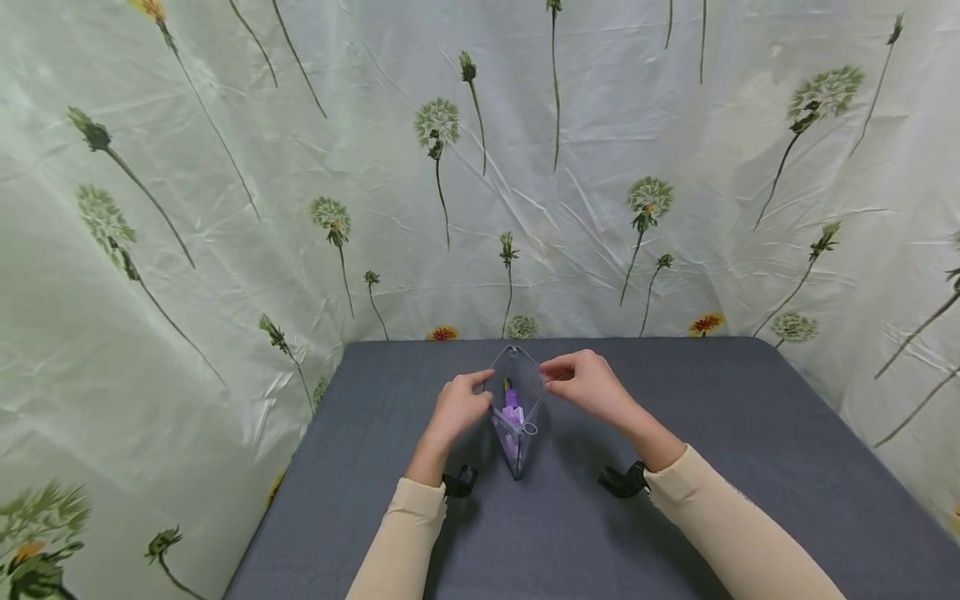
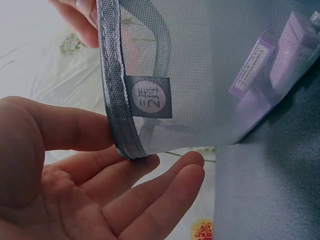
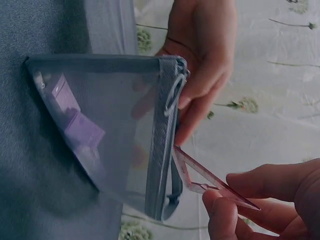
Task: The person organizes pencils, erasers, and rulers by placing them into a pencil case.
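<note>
A grey mesh zip pouch (image 1: 513,457) stands on the table with its mouth open. My left hand (image 1: 459,408) pinches the pouch's rim on the left, thumb and fingers on either side of the edge near a small label (image 2: 149,97). At the mouth, my right hand (image 1: 588,385) pinches a clear pinkish set square (image 3: 231,194) by one corner. Its other end reaches the pouch's opening in the right wrist view. Inside the pouch, purple block-like items (image 3: 85,131) show through the mesh; their exact kind is unclear.
The pouch is on a dark grey table (image 1: 720,417). Behind it hangs a pale curtain (image 1: 585,225) printed with dandelions. A ring-shaped zip pull (image 3: 174,95) hangs at the pouch's near end. Black straps (image 1: 624,482) are around both wrists.
</note>
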{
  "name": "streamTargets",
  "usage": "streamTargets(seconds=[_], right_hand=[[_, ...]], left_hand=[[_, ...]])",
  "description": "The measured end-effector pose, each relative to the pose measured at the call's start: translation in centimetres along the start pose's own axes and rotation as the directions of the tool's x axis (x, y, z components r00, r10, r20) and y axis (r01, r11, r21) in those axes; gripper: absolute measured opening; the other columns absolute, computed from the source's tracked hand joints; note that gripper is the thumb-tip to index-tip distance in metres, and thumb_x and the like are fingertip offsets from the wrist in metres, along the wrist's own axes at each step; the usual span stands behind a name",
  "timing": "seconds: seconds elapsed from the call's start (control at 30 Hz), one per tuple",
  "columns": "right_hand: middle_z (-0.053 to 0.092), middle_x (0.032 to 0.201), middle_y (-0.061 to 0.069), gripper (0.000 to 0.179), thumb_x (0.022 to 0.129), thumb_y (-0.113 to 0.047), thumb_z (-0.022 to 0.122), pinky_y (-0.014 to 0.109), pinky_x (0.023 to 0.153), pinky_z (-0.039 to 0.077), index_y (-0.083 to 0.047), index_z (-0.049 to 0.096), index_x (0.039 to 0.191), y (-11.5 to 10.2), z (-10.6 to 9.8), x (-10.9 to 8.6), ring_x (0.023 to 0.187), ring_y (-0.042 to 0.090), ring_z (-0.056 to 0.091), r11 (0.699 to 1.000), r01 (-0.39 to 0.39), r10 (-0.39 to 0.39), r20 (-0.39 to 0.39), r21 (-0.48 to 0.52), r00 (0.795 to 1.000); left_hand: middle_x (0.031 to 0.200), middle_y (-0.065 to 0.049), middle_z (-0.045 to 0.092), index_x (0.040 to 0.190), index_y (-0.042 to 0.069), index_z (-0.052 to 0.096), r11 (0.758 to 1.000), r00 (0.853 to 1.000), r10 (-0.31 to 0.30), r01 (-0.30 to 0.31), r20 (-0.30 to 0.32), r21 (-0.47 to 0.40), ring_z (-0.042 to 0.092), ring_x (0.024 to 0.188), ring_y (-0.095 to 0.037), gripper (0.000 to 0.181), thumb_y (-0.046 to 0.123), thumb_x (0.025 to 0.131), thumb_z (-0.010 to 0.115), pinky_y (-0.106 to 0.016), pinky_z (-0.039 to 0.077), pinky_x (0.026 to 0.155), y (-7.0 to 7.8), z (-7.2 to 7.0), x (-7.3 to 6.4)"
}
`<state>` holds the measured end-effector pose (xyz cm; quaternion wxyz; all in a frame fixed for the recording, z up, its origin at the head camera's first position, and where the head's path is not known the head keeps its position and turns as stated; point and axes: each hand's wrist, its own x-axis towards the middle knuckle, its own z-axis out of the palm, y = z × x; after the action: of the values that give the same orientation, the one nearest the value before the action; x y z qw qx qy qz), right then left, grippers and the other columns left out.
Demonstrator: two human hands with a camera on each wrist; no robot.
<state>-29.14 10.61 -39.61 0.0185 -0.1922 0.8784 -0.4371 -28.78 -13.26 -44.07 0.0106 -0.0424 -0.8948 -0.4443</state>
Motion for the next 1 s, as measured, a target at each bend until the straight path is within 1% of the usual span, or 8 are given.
streamTargets(seconds=[0.2, 0.27, 0.43, 0.53, 0.63, 0.73, 0.83, 1.0], right_hand=[[0.075, 0.099, 0.007, 0.031, 0.088, -0.005, 0.074, 0.035, 0.074, 0.057, -0.001, 0.074, 0.119, -0.6, 1.6, 1.5, 0.086, 0.015, 0.07, 1.0, -0.022, 0.022, 0.077, -0.004, 0.997], [0.075, 0.098, 0.006, 0.031, 0.086, -0.004, 0.076, 0.035, 0.073, 0.057, -0.001, 0.075, 0.117, -0.7, 2.1, 2.0, 0.085, 0.015, 0.07, 0.999, -0.012, 0.015, 0.092, -0.034, 0.996], [0.075, 0.101, 0.011, 0.03, 0.084, -0.005, 0.079, 0.033, 0.071, 0.057, 0.0, 0.076, 0.114, -0.5, 3.3, 3.0, 0.086, 0.015, 0.071, 0.996, 0.024, -0.013, 0.122, -0.087, 0.992], [0.076, 0.1, 0.009, 0.032, 0.083, -0.005, 0.079, 0.033, 0.07, 0.057, 0.001, 0.075, 0.114, -0.6, 3.8, 3.4, 0.085, 0.015, 0.071, 0.993, 0.038, -0.022, 0.144, -0.11, 0.989], [0.076, 0.099, 0.005, 0.033, 0.083, -0.003, 0.08, 0.032, 0.069, 0.057, -0.001, 0.075, 0.115, -0.6, 4.1, 3.5, 0.084, 0.014, 0.07, 0.994, 0.022, -0.004, 0.162, -0.111, 0.987], [0.075, 0.102, 0.006, 0.035, 0.083, -0.001, 0.08, 0.033, 0.07, 0.057, -0.003, 0.075, 0.118, -0.5, 4.2, 3.4, 0.086, 0.014, 0.07, 0.994, 0.001, 0.017, 0.166, -0.109, 0.986], [0.075, 0.105, 0.009, 0.036, 0.083, -0.001, 0.079, 0.033, 0.072, 0.057, -0.004, 0.074, 0.119, -0.1, 4.1, 3.3, 0.088, 0.014, 0.069, 0.994, 0.002, 0.015, 0.152, -0.11, 0.988], [0.074, 0.105, 0.008, 0.037, 0.084, -0.003, 0.078, 0.034, 0.072, 0.056, -0.01, 0.074, 0.121, 0.1, 3.5, 3.0, 0.088, 0.014, 0.068, 0.994, 0.013, -0.003, 0.099, -0.107, 0.995]], left_hand=[[0.141, -0.014, 0.058, 0.141, 0.016, 0.062, 1.0, 1.0, 0.001, -0.001, -0.011, 0.005, 0.021, 0.04, -0.01, 0.051, 0.009, 0.091, 0.058, -0.026, 0.025, 0.041, 0.0, 0.0, 0.0], [0.141, -0.014, 0.058, 0.141, 0.016, 0.062, 1.0, 1.0, 0.002, -0.002, -0.01, 0.001, 0.021, 0.04, -0.009, 0.051, 0.009, 0.09, 0.058, -0.026, 0.025, 0.04, 0.0, 0.1, 0.0], [0.142, -0.012, 0.057, 0.141, 0.017, 0.061, 1.0, 1.0, -0.001, 0.001, 0.002, -0.012, 0.021, 0.04, -0.01, 0.052, 0.009, 0.09, 0.058, -0.026, 0.024, 0.04, -0.3, 0.1, -0.1], [0.143, -0.012, 0.057, 0.142, 0.017, 0.061, 1.0, 1.0, -0.004, 0.004, 0.005, -0.021, 0.021, 0.041, -0.01, 0.052, 0.009, 0.09, 0.059, -0.026, 0.024, 0.04, -0.2, 0.1, 0.0], [0.143, -0.012, 0.056, 0.143, 0.016, 0.06, 0.999, 1.0, -0.008, 0.008, 0.013, -0.031, 0.022, 0.041, -0.01, 0.052, 0.01, 0.091, 0.059, -0.027, 0.025, 0.04, -0.1, 0.0, 0.0], [0.144, -0.012, 0.055, 0.143, 0.016, 0.06, 0.999, 1.0, -0.014, 0.014, 0.024, -0.035, 0.023, 0.041, -0.011, 0.051, 0.011, 0.092, 0.06, -0.026, 0.026, 0.04, -0.1, 0.0, 0.0], [0.143, -0.013, 0.056, 0.142, 0.015, 0.06, 1.0, 1.0, -0.01, 0.011, 0.02, -0.029, 0.024, 0.041, -0.011, 0.05, 0.011, 0.092, 0.06, -0.026, 0.027, 0.041, -0.1, 0.0, 0.1], [0.142, -0.013, 0.057, 0.141, 0.016, 0.062, 1.0, 1.0, 0.0, 0.0, 0.003, -0.019, 0.023, 0.041, -0.011, 0.05, 0.011, 0.091, 0.06, -0.027, 0.027, 0.042, 0.0, -0.1, 0.1]])
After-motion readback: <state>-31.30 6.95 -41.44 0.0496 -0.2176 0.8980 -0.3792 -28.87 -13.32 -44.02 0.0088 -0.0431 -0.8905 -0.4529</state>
